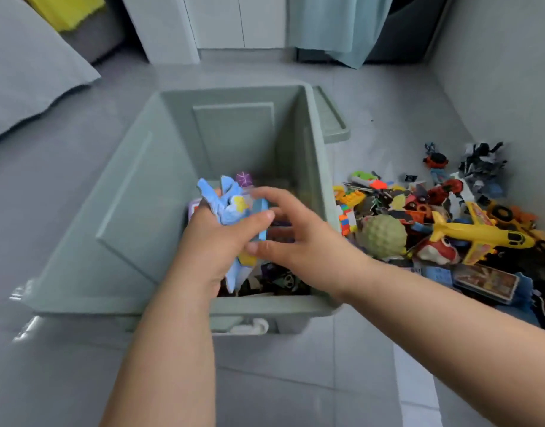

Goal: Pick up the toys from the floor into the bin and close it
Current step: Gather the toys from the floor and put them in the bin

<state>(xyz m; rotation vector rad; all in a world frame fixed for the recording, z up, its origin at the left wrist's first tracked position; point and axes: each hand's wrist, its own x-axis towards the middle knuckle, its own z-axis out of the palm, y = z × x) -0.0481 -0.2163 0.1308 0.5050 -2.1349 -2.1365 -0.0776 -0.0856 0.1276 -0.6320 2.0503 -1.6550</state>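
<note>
A grey-green plastic bin (pixel 135 217) stands open on the floor in front of me, with several toys lying at its bottom. Over its opening my left hand (pixel 212 241) grips a bunch of blue foam and card pieces (pixel 225 204). My right hand (pixel 292 232) reaches in from the right, and its curled fingers touch the same bunch. To the right of the bin a heap of toys (pixel 450 229) lies on the floor, among them a yellow plane (pixel 477 238) and a pale green bumpy ball (pixel 383 235). The bin's lid (pixel 331 118) leans behind its right wall.
Grey floor tiles surround the bin. A bed's edge with a grey sheet (pixel 30 72) is at the far left, white cabinets (pixel 215 23) and a hanging pale blue cloth (pixel 336 26) at the back. A grey wall (pixel 505 57) bounds the toy heap on the right.
</note>
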